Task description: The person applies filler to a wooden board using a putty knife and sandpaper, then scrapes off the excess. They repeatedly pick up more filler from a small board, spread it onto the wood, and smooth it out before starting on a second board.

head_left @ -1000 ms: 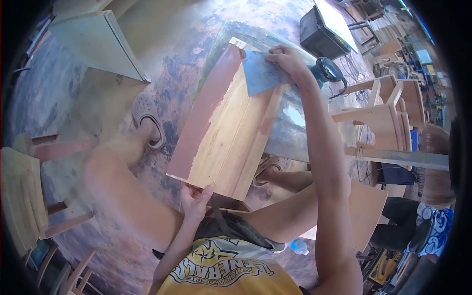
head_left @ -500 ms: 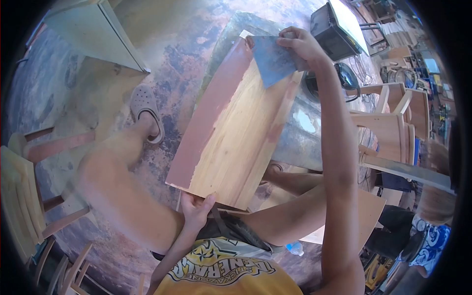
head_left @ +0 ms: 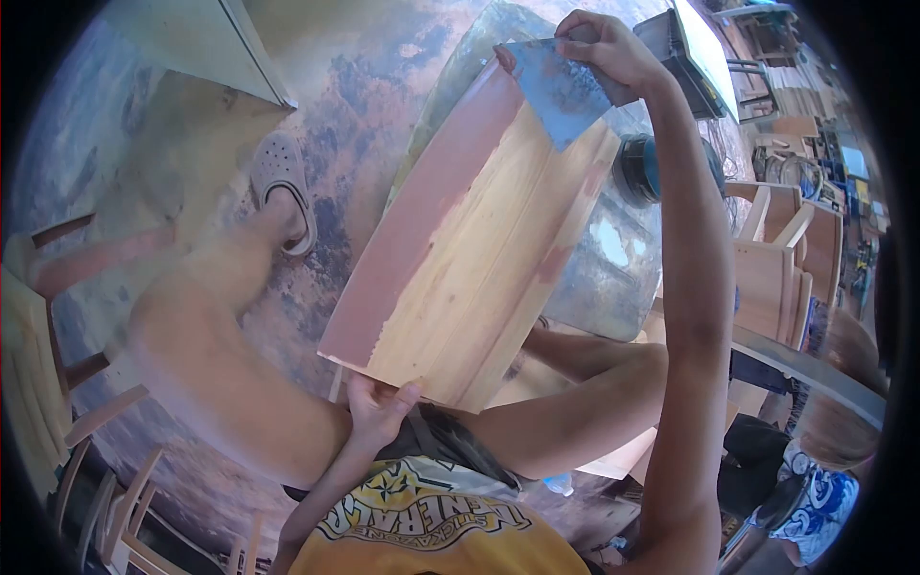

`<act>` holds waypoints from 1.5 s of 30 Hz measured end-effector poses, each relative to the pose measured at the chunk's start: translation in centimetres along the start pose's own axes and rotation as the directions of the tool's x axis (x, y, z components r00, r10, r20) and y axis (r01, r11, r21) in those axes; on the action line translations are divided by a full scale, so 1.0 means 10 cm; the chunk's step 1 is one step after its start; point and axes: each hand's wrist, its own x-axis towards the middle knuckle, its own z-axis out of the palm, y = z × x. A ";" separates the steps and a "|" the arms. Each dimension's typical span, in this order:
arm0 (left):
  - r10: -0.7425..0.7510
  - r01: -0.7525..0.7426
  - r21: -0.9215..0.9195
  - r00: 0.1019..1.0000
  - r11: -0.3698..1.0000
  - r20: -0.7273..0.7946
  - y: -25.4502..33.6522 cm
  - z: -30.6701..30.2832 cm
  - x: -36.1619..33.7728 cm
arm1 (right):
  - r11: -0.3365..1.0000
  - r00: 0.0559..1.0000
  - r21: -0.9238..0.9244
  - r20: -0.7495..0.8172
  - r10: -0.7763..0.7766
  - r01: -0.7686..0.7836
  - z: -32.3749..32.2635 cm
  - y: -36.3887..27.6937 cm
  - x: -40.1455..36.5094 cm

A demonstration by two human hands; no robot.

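A wooden panel (head_left: 470, 278) lies tilted between my legs, with bare pale wood in the middle and a reddish-brown coat along its left side. My left hand (head_left: 380, 407) grips its near edge, thumb on top and fingers underneath. At the far end my right hand (head_left: 609, 56) is closed on a flat blue-grey scraper blade (head_left: 559, 93). The blade rests over the panel's far end, its lower corner pointing toward me. A small reddish-brown lump shows at the blade's left corner.
A container (head_left: 676, 57) and a round can (head_left: 640, 168) stand beyond my right arm. Wooden stools (head_left: 781, 259) are at the right, near another person's patterned clothing (head_left: 819, 503). Wooden chair parts (head_left: 34, 355) stand at the left. A pale cabinet (head_left: 182, 43) is at the upper left.
My right hand and the blade have shifted slightly up and right in the view. The panel's far end appears farther right too. My left hand keeps its hold on the near edge.
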 end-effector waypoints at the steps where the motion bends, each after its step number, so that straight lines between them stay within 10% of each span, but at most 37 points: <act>1: 0.012 -0.012 -0.009 1.000 1.000 -0.007 0.01 0.01 0.01 | 1.000 1.000 -0.016 -0.009 -0.006 0.006 -0.01 -0.05 -0.01; 17: 0.012 -0.011 0.039 1.000 0.999 -0.020 0.06 0.04 0.02 | 0.989 0.997 0.150 0.072 -0.030 0.019 0.09 -0.07 -0.03; 45: 0.148 -0.148 -0.018 0.988 0.989 0.045 -0.07 -0.06 0.03 | 0.987 0.993 -0.129 0.085 -0.085 0.096 0.76 -1.16 -0.62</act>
